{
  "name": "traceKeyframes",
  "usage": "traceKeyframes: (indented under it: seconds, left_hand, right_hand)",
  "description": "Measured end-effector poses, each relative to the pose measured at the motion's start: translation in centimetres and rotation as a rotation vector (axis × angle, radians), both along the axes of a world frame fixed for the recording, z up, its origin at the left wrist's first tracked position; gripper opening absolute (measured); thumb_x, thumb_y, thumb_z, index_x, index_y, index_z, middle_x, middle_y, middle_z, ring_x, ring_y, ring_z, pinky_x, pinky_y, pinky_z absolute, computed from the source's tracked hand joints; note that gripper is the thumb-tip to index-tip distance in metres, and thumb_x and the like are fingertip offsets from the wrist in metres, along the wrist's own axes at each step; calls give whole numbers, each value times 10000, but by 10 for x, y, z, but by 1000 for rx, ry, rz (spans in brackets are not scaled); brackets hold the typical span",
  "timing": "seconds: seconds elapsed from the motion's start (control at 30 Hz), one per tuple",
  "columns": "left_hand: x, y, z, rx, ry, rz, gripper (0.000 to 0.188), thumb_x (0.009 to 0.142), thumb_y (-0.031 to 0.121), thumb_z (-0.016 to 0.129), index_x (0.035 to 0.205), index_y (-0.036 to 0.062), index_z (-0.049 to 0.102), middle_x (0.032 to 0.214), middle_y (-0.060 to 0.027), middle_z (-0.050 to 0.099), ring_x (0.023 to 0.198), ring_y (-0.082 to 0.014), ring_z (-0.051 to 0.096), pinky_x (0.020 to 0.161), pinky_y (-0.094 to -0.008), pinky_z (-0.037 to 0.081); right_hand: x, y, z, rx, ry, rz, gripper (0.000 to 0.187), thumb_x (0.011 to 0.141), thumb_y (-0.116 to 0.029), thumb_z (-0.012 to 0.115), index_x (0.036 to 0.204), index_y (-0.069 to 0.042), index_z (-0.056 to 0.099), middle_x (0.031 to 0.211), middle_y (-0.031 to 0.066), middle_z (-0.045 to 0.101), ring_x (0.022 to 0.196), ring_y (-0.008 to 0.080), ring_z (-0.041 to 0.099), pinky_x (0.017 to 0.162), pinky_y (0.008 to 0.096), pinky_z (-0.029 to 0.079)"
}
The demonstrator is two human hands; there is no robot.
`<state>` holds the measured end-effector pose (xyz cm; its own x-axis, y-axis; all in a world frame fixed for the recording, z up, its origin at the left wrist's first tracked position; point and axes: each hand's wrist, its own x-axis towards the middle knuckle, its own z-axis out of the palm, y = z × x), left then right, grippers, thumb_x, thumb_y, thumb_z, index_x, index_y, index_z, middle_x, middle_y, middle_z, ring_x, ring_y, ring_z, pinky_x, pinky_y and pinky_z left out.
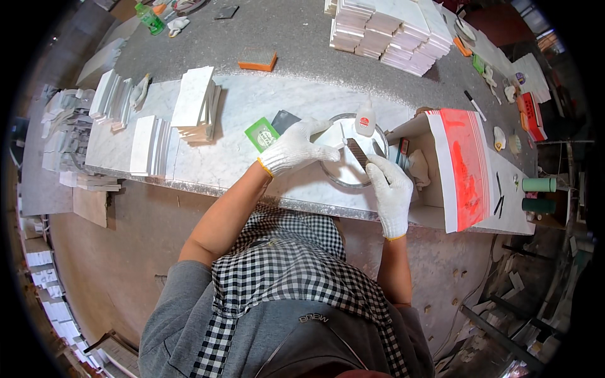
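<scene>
A round disc with a white top and dark rim (pixel 345 184) lies on the marble slab before me. Over it my left hand (pixel 299 148), in a white knit glove, spans a white stone piece (pixel 338 133) between thumb and fingers; its outline blends into the disc. My right hand (pixel 389 189), gloved alike, pinches a dark ridged strip (pixel 357 153) close to that piece's right end. At the disc's far side stands a clear squeeze bottle (pixel 365 120) with a red label. Beside my left wrist are a green-and-white packet (pixel 261 134) and a dark square pad (pixel 285 121).
Stacked white tiles (pixel 194 97) stand at left, with a bigger pile (pixel 391 34) at the back. An open carton (pixel 435 157) with a red-marked flap stands right of my right hand. An orange brush (pixel 258 61) lies beyond the slab (pixel 242 104).
</scene>
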<state>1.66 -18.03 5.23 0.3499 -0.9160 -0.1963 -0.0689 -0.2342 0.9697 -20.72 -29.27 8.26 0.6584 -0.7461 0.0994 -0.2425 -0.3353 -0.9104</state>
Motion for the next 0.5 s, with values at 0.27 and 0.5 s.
traceKeyframes:
  seconds: [0.27,0.5]
  left_hand:
    - [1,-1,2,14,-16,-12,898,691,351,929,1417,-29,564,1332,-154,645,1221,-255,609,1056,-367,490]
    - [0,-1,3,26,2,-8,884,689,337,932,1409,-30,573,1326,-150,650,1204,-249,617,1050,-357,491]
  right_hand:
    - [2,2,5,-100,24,-10,219,917,-99,700,1108,-3,748,932,137,724,793,198,675,738,311,518]
    - [-4,-6,-9,-119,103,-78,235,930,-166,685,1114,-36,754,977,162,732,878,247,708,787,350,530]
